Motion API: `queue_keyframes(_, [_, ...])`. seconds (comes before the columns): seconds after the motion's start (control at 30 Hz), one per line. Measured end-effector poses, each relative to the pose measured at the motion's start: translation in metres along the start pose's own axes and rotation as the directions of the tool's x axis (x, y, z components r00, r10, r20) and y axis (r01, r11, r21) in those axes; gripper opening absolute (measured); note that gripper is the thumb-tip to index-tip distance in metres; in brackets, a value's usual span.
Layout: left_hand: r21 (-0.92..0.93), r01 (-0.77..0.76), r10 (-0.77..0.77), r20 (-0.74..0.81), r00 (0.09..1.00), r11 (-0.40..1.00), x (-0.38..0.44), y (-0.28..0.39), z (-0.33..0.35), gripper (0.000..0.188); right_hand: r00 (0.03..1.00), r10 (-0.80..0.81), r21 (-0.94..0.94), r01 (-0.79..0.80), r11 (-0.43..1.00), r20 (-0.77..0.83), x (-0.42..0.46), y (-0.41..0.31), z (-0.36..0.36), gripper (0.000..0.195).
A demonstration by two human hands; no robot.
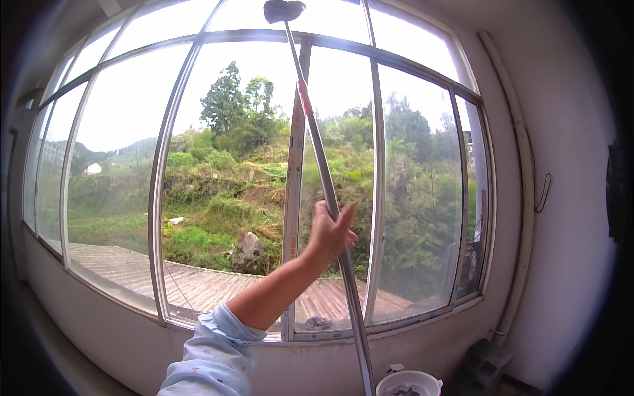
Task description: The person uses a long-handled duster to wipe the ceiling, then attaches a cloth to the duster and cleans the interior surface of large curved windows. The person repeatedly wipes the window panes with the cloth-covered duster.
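Note:
My left hand (331,232) is wrapped around the lower shaft of a long metal pole (324,168) with a red joint collar (304,96). The pole leans up across a large window, and its lower end runs out of the frame. At its top a dark cleaning head (284,11) stands in front of an upper window pane (337,15); whether it touches the glass is hard to tell. My right hand is out of view.
A white bucket (433,383) with dark contents stands at the bottom right. Near it is a grey block-like object (478,369) by the wall corner. A vertical pipe (517,198) runs beside the window frame (379,198). A corrugated roof (114,267) lies outside.

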State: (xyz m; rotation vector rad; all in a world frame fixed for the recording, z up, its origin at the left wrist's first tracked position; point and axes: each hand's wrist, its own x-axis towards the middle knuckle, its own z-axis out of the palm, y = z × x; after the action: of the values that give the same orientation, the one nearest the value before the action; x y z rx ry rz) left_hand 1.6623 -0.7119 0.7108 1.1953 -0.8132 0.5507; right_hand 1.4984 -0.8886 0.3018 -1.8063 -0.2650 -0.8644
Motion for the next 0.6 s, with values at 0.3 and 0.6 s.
queue_keyframes(0.3, [0.149, 0.001, -0.009, 0.049, 0.999, 0.989, 0.005, -0.023, 0.018, 0.015, 0.963, 0.212, 0.43, -0.265, 0.863, 0.168, 0.039, 0.018, 0.042, 0.014])
queue_keyframes(0.6, [0.237, 0.021, -0.07, 0.199, 0.978, 0.971, -0.002, -0.011, 0.051, 0.021, 0.564, 0.665, 0.833, -0.528, -0.166, 0.49, 0.037, -0.038, 0.034, 0.036])
